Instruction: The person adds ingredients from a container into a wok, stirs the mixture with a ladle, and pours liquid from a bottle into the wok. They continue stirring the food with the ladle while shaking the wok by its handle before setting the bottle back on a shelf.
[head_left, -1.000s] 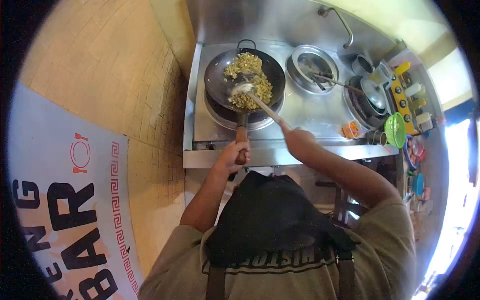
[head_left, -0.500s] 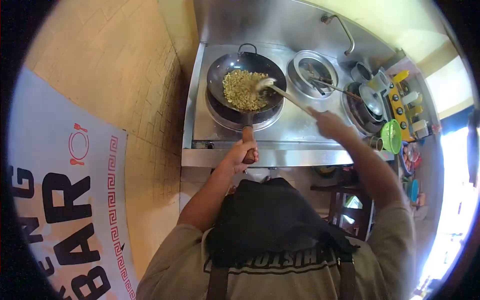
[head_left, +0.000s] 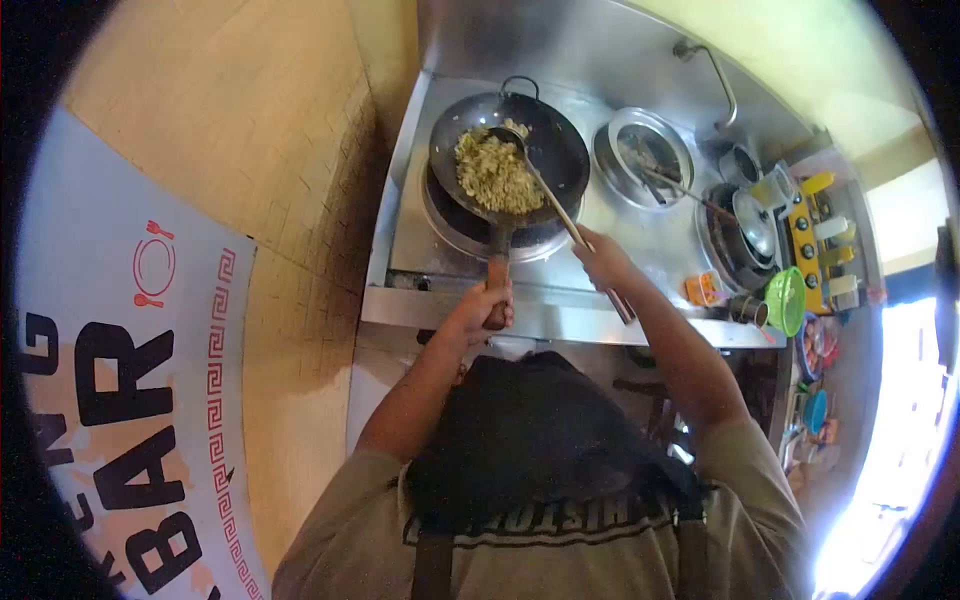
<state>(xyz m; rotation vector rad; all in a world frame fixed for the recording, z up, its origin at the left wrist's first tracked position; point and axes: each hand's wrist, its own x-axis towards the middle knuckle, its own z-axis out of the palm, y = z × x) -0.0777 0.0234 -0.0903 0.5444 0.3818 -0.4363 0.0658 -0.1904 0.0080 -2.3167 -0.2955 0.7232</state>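
A dark wok (head_left: 562, 140) tilts over the left burner ring, with a heap of fried rice (head_left: 497, 178) inside it. My left hand (head_left: 487, 308) is wrapped round the wok's wooden handle, close to the stove's front edge. In my right hand (head_left: 603, 262) is the wooden shaft of a long ladle (head_left: 549, 192), gripped partway along, its end sticking out below the fist. The ladle's dark bowl lies in the wok at the far side of the rice, partly hidden by grains.
Right of the wok, a round metal pan (head_left: 648, 125) holds a long-handled tool. Farther right are a lidded pot (head_left: 752, 222), a green basket (head_left: 786, 300), an orange container (head_left: 704, 289) and several bottles (head_left: 833, 228). A faucet (head_left: 722, 85) hangs behind; a wall (head_left: 310, 200) stands at left.
My right hand has moved left and toward me, and the ladle's bowl has gone to the far side of the rice. The wok looks lifted and more tilted; the camera view has shifted slightly.
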